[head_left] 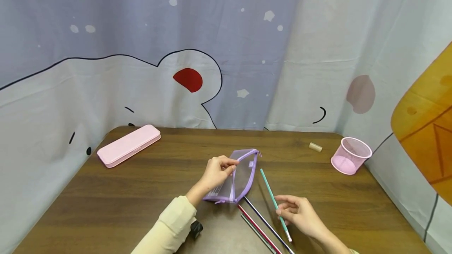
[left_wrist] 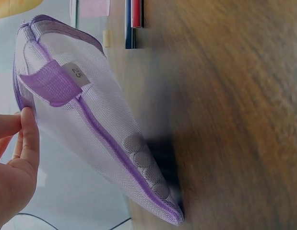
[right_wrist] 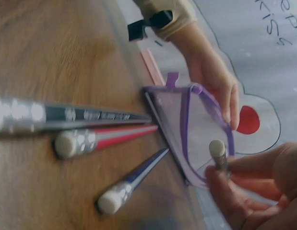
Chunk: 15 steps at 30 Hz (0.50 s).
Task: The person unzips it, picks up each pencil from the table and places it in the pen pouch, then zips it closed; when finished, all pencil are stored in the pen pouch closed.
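My left hand (head_left: 219,172) pinches the upper edge of a purple mesh zipper pouch (head_left: 243,175) and holds its mouth apart. In the left wrist view the pouch (left_wrist: 90,120) stands on the table with a side tab showing. Between thumb and fingers, my right hand (head_left: 300,213) grips a teal pencil (head_left: 269,188), tilted, its white eraser end towards me. The right wrist view shows that eraser (right_wrist: 217,148) in front of the pouch's mouth. Below the pouch lie a red pencil (head_left: 259,228), a dark blue pencil (head_left: 266,222) and a dark green pencil (head_left: 257,233).
A pink pencil case (head_left: 128,146) lies closed at the table's back left. A pink mesh pen cup (head_left: 349,158) stands near the right edge, with a small beige cylinder (head_left: 315,147) to its left. Behind the wooden table (head_left: 116,203) hangs a printed curtain (head_left: 247,50).
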Available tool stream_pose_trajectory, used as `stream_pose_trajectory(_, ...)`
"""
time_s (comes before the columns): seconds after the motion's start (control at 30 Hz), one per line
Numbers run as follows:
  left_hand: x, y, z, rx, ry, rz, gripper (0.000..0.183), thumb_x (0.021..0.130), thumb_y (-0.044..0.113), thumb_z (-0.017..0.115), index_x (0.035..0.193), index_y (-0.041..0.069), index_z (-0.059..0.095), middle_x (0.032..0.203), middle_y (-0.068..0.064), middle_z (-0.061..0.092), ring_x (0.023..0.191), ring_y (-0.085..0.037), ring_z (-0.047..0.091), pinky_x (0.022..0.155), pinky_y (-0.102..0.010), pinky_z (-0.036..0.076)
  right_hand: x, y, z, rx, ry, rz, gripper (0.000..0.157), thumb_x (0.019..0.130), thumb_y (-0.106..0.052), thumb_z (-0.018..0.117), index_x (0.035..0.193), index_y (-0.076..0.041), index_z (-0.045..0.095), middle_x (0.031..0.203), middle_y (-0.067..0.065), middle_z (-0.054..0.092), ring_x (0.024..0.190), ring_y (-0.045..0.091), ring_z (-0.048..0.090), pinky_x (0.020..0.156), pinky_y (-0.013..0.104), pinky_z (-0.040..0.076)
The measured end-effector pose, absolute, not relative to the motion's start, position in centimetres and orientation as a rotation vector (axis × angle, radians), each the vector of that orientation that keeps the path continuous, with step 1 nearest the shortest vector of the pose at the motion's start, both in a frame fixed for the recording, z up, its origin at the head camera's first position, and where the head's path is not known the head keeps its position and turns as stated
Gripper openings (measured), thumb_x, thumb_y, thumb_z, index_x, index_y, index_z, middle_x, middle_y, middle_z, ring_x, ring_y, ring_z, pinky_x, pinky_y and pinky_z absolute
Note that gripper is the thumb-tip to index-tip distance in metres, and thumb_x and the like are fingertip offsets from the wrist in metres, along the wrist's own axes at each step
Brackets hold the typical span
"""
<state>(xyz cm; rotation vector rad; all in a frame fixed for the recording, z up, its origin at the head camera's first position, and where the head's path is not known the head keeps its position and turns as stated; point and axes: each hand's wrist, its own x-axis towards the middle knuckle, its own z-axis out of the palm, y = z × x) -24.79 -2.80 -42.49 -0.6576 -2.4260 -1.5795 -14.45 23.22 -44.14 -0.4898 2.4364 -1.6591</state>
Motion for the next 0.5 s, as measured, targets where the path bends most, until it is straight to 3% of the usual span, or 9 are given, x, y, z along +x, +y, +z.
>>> stream_pose_trajectory(0.23, -24.8, -2.7, -42.4, -0.655, -2.426, -1.574, 0.016, 0.077, -0.001, 0.061, 0.09, 0.003, 0.07, 0.077, -0.01, 0.064, 0.057, -0.006, 0.058, 0.049, -0.015, 0.047, -15.9, 22.3, -43.9, -0.37, 2.469, -1.777, 0.045, 0.081, -0.01, 0.061, 0.12, 0.01, 0.047, 0.091, 0.031, 0.059, 0.07, 0.015, 0.066, 0.059, 0.032, 0.055)
stream_pose_trajectory(0.5, -24.7, -2.6, -42.3, -0.629, -2.38, -1.607, 0.017, 0.076, -0.003, 0.061, 0.09, 0.0, 0.069, 0.076, -0.012, 0.063, 0.057, -0.014, 0.061, 0.048, -0.013, 0.045, -17.9, 20.8, -42.8, -0.077, 2.418, -1.944, 0.044, 0.078, -0.008, 0.064, 0.119, 0.002, 0.051, 0.095, 0.026, 0.062, 0.072, 0.023, 0.066, 0.062, 0.031, 0.055)
